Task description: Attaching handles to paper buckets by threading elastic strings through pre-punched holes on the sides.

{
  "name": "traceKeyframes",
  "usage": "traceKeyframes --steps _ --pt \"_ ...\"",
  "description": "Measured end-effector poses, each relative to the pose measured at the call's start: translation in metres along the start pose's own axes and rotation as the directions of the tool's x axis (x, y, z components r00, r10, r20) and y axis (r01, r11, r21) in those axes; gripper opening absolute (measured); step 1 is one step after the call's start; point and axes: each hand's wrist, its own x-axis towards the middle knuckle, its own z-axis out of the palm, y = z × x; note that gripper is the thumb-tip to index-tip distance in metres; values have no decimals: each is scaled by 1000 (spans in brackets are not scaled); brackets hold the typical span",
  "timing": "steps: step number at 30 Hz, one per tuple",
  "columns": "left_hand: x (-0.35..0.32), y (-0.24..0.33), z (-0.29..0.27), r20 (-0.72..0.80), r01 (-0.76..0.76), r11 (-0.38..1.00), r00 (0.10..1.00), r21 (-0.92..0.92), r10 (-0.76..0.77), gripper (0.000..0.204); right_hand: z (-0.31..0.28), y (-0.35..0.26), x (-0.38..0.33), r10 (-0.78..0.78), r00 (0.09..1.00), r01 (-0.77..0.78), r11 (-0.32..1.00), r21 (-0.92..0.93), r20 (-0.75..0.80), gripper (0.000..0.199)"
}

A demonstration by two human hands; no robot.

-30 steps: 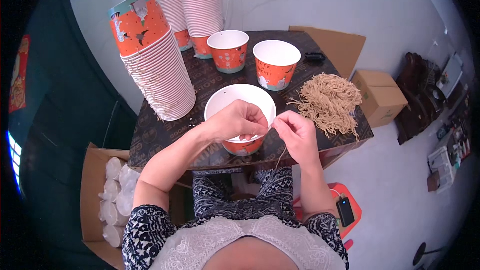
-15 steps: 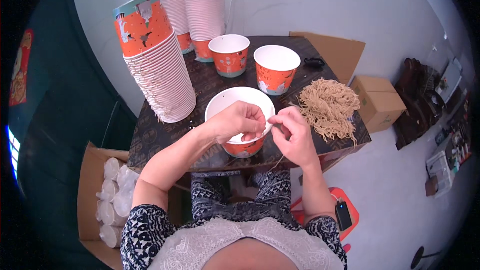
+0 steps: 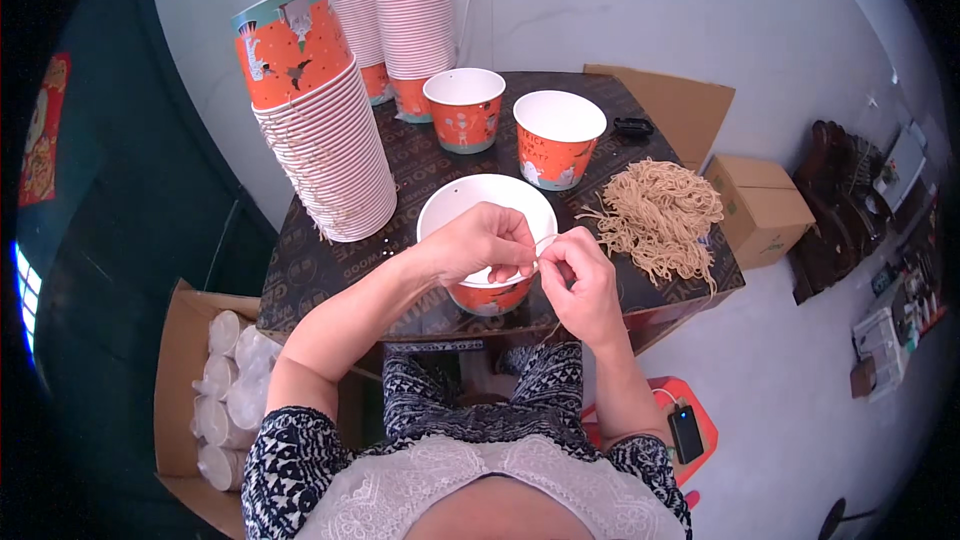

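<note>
Pinching cord [image 3: 546,237], your left hand [image 3: 488,244] and right hand [image 3: 580,278] nearly meet over a bucket [image 3: 490,299], yarn heap [image 3: 660,212] at three o'clock.

This looks like a room in a home doubling as a small handwork spot. The homely signs are dark brown furniture [image 3: 822,190] near three o'clock, a cluttered white cabinet [image 3: 880,340] just below it, a red plastic stool [image 3: 709,428] at four o'clock and a red decoration [image 3: 42,160] between nine and ten o'clock. The work shows in quantities: tall stacks of paper buckets [image 3: 412,15] between ten and twelve o'clock, a heap of tan cord [image 3: 658,215] towards three o'clock, an open carton [image 3: 176,390] of wrapped white items [image 3: 220,377] at eight o'clock.
</note>
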Motion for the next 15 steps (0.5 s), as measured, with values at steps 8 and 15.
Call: traceKeyframes --steps 8,15 --pt "0 -3 1 -21 -6 997 1000 72 8 6 0 0 -5 -224 975 224 971 -83 6 10" --pt "-3 -6 10 -54 -95 948 992 304 117 9 3 18 2 -178 983 175 983 -58 -45 15"
